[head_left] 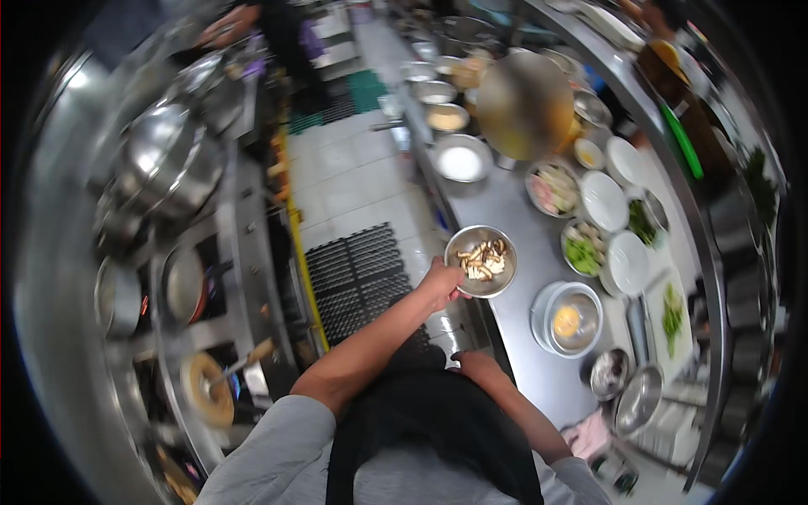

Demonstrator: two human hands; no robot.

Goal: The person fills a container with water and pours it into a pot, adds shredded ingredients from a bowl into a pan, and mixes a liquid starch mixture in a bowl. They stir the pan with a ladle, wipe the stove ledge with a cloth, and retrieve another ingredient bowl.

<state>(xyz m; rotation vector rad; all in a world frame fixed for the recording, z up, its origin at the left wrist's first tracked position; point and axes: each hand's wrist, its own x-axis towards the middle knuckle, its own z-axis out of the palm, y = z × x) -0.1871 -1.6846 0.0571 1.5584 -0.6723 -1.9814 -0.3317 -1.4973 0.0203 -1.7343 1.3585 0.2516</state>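
My left hand (442,284) grips the rim of a steel bowl (506,276) in front of me, at the counter's edge. Sliced mushrooms (481,259) with brown caps and pale pieces lie inside. Close to my dark apron (429,421) is my right hand (473,364), low by the counter's edge; its fingers are too unclear to read. On the counter to the right of the mushroom bowl stands a white container (539,322) with a steel bowl (593,330) in it, holding what looks like egg yolk (566,320).
Bowls of cut vegetables (581,251) and white bowls (628,263) crowd the steel counter (523,383). To my left is a stove with pans (185,284) and a ladle in a pot (206,387). A black mat (358,273) lies on the aisle floor. Another person's hand (229,25) shows at upper left.
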